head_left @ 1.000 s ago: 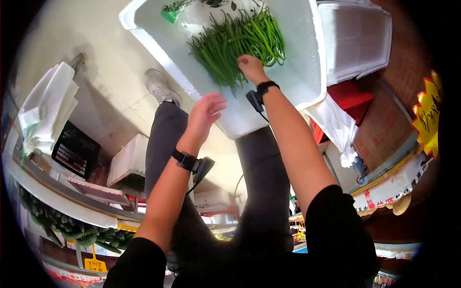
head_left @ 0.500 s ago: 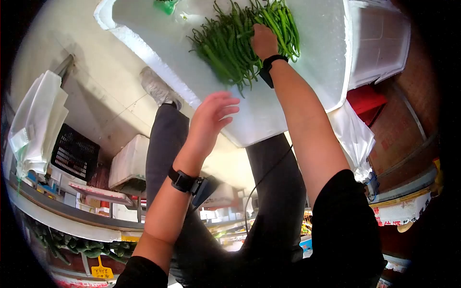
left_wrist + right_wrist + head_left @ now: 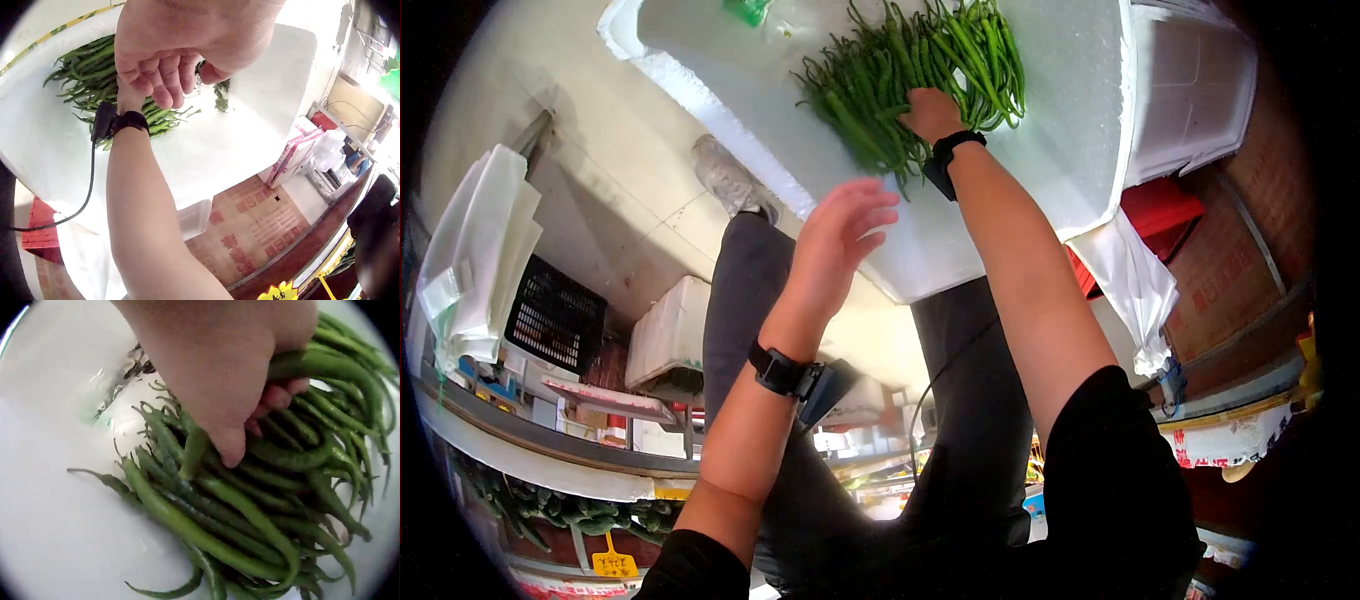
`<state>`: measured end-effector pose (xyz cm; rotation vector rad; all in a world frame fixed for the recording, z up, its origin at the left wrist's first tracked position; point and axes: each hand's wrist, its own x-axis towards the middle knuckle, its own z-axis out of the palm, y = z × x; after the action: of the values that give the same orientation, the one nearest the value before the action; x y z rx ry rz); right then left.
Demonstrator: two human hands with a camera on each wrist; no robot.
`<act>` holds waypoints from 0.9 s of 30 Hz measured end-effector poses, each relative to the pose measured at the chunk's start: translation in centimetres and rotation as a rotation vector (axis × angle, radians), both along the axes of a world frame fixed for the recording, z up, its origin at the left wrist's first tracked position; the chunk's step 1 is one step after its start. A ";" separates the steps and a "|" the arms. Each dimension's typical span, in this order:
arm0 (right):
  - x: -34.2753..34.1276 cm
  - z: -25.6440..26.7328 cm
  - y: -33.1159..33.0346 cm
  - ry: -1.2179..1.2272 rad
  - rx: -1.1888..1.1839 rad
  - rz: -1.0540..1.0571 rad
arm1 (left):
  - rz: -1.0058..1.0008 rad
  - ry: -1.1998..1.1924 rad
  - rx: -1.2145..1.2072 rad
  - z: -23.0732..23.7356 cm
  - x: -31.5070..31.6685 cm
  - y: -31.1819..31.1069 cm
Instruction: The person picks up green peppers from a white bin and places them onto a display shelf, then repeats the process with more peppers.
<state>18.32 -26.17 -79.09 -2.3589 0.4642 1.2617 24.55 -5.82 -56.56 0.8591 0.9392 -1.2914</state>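
Note:
Long green peppers (image 3: 990,60) lie in a loose heap inside a white foam box (image 3: 1060,130). Among them is my right hand (image 3: 935,115); in the right wrist view that hand (image 3: 219,369) has its fingers curled round a pepper (image 3: 325,365), thumb pointing down onto the heap (image 3: 219,531). My left hand (image 3: 835,240) hovers over the box's near left edge, holding nothing. Its fingers hang loosely bent in the left wrist view, where the hand (image 3: 194,37) hides part of the peppers (image 3: 87,69).
A green plastic piece (image 3: 748,10) lies in the box's far left. Another white box (image 3: 1190,90) and a red crate (image 3: 1155,215) stand to the right. At left are white bags (image 3: 485,250), a black crate (image 3: 555,315) and a foam box (image 3: 670,335). A shoe (image 3: 730,175) is beside the box.
Since half a second ago my right hand has moved back toward me and slightly left over the peppers. The left hand has hardly moved. Over the full second, the box has shifted closer in view.

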 end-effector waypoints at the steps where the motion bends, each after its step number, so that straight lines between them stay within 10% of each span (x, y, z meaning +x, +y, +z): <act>1: -0.3 -0.5 -0.1 -0.019 0.019 -0.023 | 0.001 -0.003 -0.004 -0.1 0.1 -0.1; 13: 0.9 16.2 -2.5 -0.217 0.437 -0.201 | -0.034 -0.189 0.151 -0.3 1.0 -1.9; 19: 1.0 23.6 -0.1 -0.278 0.752 -0.158 | 0.031 -0.163 -0.262 -0.9 0.5 -2.7; 22: 0.2 23.4 0.4 -0.397 0.634 -0.620 | 0.232 -0.166 -0.126 -1.8 -0.1 -2.2; 27: 2.1 23.4 -2.2 0.264 1.166 -1.467 | -0.211 -0.380 0.066 -1.5 0.4 -2.2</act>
<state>20.42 -28.38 -55.65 -0.4999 0.9149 0.6658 24.94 -8.02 -58.04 1.2305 0.6034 -1.2208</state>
